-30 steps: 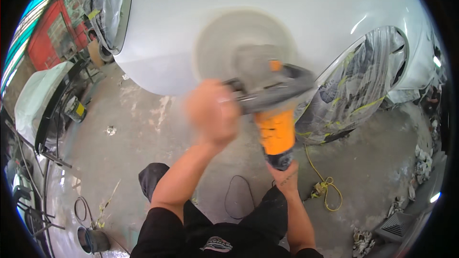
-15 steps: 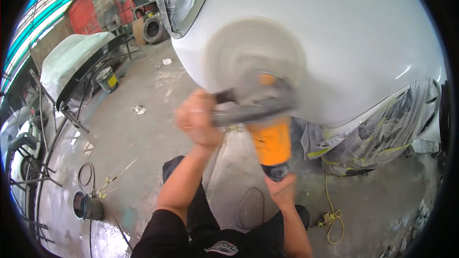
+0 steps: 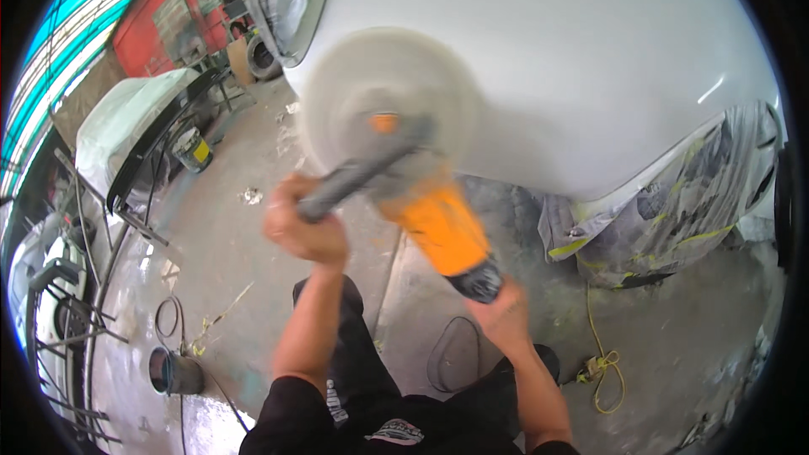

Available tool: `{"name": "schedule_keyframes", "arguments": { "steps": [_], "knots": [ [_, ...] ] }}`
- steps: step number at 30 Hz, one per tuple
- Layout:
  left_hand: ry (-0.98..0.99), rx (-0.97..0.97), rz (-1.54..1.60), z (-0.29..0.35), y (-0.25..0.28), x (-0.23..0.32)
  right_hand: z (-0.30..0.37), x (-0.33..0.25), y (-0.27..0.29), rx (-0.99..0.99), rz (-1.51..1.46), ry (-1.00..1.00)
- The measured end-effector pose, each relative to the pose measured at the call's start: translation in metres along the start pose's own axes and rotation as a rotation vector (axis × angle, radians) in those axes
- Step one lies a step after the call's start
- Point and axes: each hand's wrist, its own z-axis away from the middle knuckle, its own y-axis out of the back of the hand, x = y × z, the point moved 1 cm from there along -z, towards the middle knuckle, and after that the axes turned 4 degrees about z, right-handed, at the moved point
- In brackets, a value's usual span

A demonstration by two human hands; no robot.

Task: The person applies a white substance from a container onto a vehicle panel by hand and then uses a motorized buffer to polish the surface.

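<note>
Holding polisher (image 3: 442,232) at panel (image 3: 607,67) with left hand (image 3: 305,226) curled round handle (image 3: 358,177) and right hand (image 3: 503,318) closed round butt (image 3: 479,281); judged heavy, rigid, prone to twist, best gripped at both points.

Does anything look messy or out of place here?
A crumpled pale scrap lies on the floor, left of the left hand in view, like dropped litter. The bright patch near the dark bucket might be wetness or glare; I can't tell.
</note>
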Motion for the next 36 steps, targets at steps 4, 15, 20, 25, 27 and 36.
{"name": "schedule_keyframes", "arguments": {
  "steps": [4, 15, 20, 25, 27, 36],
  "knots": [
    [0.049, -0.215, 0.293, 0.057, -0.078, 0.019, 0.051, 0.023, 0.04, 0.23, 0.011, -0.161],
    [-0.101, -0.327, 0.068, 0.041, -0.057, 0.013, 0.047, 0.025, 0.013, 0.228, -0.044, -0.268],
    [-0.388, 0.042, -0.342, -0.011, 0.041, -0.047, -0.021, -0.013, -0.022, -0.019, -0.004, -0.018],
    [0.168, 0.181, 0.164, -0.032, 0.036, -0.027, -0.037, -0.014, -0.015, -0.062, 0.077, -0.004],
    [0.105, 0.037, 0.158, -0.026, 0.028, -0.024, -0.03, -0.007, -0.006, -0.016, 0.059, -0.042],
    [-0.195, -0.628, 0.354, 0.054, -0.177, 0.058, 0.043, 0.083, 0.034, 0.334, -0.203, -0.36]
  ]
}}
